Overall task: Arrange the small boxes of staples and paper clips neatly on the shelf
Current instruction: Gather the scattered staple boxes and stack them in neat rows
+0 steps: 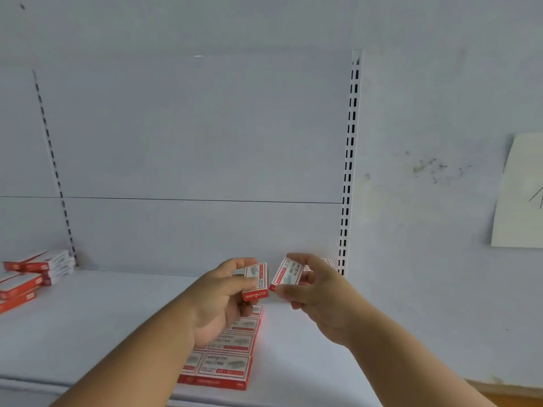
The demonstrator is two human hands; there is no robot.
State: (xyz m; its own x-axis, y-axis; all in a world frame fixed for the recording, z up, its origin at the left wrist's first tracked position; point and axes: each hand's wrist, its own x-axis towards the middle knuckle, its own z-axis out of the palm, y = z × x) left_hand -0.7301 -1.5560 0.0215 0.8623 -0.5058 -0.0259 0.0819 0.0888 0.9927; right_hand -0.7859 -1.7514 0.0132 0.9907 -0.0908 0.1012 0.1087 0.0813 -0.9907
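A: While both hands are up over the shelf (88,327), head view: left hand (219,301) has fingers curled round one red-and-white box (256,282), held upright. Right hand (318,292) pinches a second box (286,274), tilted. The two boxes are just beside each other, not touching as far as I can tell.

B: Where's the rest?

A: Row of boxes (226,356) lying flat on the shelf, right under the left hand, running front to back. Loose stack (35,274) at far left, looks untidy.

B: Risks?

A: My guess: left wrist hangs low over the row, so lowering it could nudge the laid boxes askew. The right-hand grip is only fingertips on a tilted box, so it could slip. Boxes look light, so they slide easily on the smooth shelf.
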